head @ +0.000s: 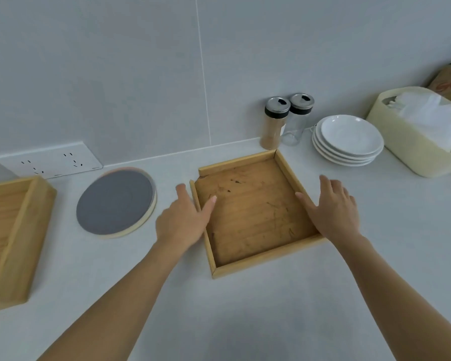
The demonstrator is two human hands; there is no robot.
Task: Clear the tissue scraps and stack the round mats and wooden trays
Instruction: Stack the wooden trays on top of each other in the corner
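A square wooden tray (250, 207) with a stained floor lies on the white counter in the middle. My left hand (185, 217) is over its left rim, thumb inside the tray and fingers outside, spread. My right hand (331, 207) is over its right rim, fingers apart. Whether either hand grips the rim I cannot tell. To the left sits a stack of round mats (116, 203), grey on top with cream and pink edges beneath. A second wooden tray (18, 238) lies at the far left, partly cut off. No tissue scraps are visible.
Two spice jars (275, 123) stand against the wall behind the tray. A stack of white plates (348, 139) and a cream basket (412, 142) holding white packets sit at the back right. A wall socket (48, 162) is at the back left.
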